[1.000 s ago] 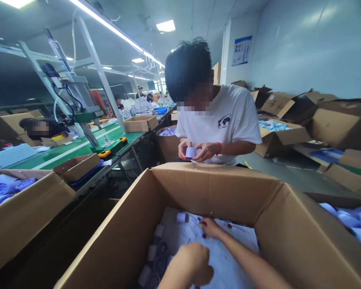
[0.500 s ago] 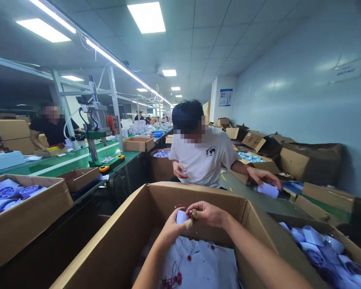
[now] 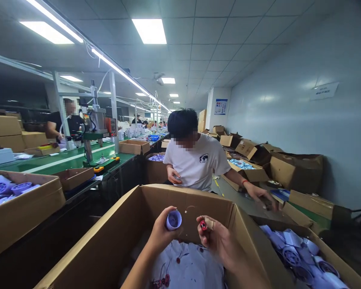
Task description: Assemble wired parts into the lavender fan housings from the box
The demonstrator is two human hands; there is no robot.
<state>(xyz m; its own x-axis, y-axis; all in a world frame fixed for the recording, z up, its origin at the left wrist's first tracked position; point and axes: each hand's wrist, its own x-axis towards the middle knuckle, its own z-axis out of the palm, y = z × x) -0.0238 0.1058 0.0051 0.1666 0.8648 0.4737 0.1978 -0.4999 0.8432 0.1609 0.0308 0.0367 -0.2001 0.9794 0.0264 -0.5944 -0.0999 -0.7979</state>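
Observation:
My left hand is closed round a lavender plastic cup, its open end turned towards me so the hollow inside shows. Between the thumb and fingers of my right hand is a small red part with a dark and shiny end; tan tape wraps one finger. Both hands are over a large cardboard box, a short gap apart. Beneath them, a white sheet in the box bears several small red parts with thin wires.
Lavender plastic pieces fill a carton at right and another at left. Across the box sits a person in a white shirt, one arm stretched towards the right carton. A press machine stands on the green conveyor line.
My hands have moved apart; the red part is now away from the cup, which has turned open end towards me. The co-worker's outstretched hand no longer shows a lavender piece.

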